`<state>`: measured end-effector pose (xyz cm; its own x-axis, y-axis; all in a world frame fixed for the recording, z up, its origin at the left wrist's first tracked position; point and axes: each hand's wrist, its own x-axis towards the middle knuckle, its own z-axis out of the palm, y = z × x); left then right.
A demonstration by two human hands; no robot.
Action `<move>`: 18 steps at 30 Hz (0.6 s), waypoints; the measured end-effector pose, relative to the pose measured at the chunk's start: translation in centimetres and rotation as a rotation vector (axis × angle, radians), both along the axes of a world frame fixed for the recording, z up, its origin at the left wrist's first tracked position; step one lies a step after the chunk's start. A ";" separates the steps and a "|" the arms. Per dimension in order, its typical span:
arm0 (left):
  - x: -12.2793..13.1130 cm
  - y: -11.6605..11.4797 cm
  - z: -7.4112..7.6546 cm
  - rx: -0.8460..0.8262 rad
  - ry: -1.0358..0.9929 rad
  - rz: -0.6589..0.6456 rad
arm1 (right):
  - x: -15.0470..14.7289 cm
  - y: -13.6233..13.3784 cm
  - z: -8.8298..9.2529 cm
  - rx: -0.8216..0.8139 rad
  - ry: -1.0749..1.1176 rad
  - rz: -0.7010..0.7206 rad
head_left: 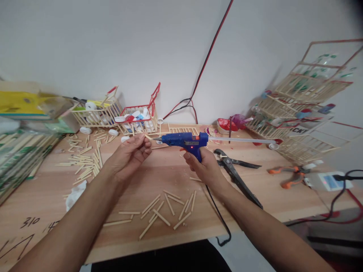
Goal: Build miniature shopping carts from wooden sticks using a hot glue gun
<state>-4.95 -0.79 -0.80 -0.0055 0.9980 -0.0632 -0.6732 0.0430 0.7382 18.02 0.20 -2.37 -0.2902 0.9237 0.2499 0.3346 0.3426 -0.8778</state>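
My right hand [204, 166] grips a blue hot glue gun [178, 139] by its handle, with a small red light lit on its side. A long clear glue stick [241, 140] juts from the gun's back end. The nozzle points left, at the fingertips of my left hand [130, 153]. Those fingers pinch a short thin wooden stick [148, 136], whose end is at the nozzle tip; whether they touch I cannot tell. Behind the gun lies a flat ladder-like frame of sticks [181, 130].
Loose cut sticks [161, 218] lie in front, with another pile [87, 164] at left. Small stick-built carts [138, 117] stand by the wall. Black pliers [236, 177], orange-handled pliers [293, 174] and a stick-built rack [306, 98] are at right. The gun's cord [218, 215] hangs over the table's front edge.
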 end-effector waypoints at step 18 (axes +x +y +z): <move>-0.1 0.1 -0.1 0.055 0.064 0.075 | -0.1 -0.1 0.3 -0.008 -0.016 0.016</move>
<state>-5.03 -0.74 -0.86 -0.0830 0.9965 -0.0053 -0.6245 -0.0478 0.7796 17.95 0.11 -2.04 -0.3092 0.9207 0.2379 0.3428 0.3413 -0.8752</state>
